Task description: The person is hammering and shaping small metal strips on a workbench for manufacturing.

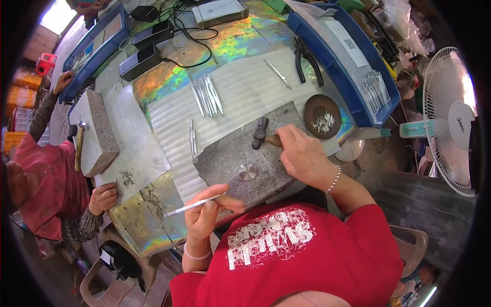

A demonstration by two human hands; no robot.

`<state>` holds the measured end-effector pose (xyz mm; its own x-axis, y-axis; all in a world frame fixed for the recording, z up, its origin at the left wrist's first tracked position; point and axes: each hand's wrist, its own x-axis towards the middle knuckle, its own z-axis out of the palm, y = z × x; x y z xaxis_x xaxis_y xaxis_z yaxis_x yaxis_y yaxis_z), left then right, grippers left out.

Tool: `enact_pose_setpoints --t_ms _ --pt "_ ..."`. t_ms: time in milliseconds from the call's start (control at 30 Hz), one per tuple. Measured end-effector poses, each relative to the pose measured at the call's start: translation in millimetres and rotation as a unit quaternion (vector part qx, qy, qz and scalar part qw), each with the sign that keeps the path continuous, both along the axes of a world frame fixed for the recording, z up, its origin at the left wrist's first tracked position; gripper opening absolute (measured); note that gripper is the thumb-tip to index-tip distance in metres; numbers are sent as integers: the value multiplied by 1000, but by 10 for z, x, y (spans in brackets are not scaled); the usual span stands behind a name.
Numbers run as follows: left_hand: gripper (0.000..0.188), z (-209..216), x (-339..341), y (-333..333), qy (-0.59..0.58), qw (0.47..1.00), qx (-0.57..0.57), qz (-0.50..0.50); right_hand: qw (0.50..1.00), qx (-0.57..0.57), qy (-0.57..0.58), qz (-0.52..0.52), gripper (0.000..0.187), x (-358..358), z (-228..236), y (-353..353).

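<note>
My left hand (201, 214) pinches a slim, pointed silver tool (192, 206) between thumb and fingers, in front of the stone block's near left corner. My right hand (302, 156) is closed on the wooden handle of a small hammer (260, 133), whose dark head rests on or just above the grey stone block (230, 151). A round shiny metal disc (248, 172) sits on the block between my hands. To the right of the hammer stands a brown round dish (310, 115) with many small silver bits (323, 123) in it.
Slim silver tools (206, 95) lie on a white foam sheet (163, 112). Pliers (308, 61) and a blue bin (368, 115) are at the far right, a fan (450, 120) beyond. At left, a co-worker's hand (103, 198) is near small metal bits (126, 178) and another stone block (97, 135).
</note>
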<state>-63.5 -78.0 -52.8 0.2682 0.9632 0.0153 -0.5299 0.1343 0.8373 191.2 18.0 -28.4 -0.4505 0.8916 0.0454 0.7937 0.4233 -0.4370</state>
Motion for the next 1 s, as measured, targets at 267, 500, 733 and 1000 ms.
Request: enact_pose_setpoints --t_ms 267,500,733,1000 --pt "33 -7 57 23 121 987 32 102 903 -75 306 -291 12 838 -206 -83" --pt "28 3 220 167 159 981 45 96 901 -47 258 -347 14 1220 -434 103" --pt "28 18 236 120 149 982 -47 103 953 -65 144 -257 19 1029 -422 418" --pt "30 8 206 156 146 981 -74 101 980 -16 -57 -189 16 1037 -550 614"
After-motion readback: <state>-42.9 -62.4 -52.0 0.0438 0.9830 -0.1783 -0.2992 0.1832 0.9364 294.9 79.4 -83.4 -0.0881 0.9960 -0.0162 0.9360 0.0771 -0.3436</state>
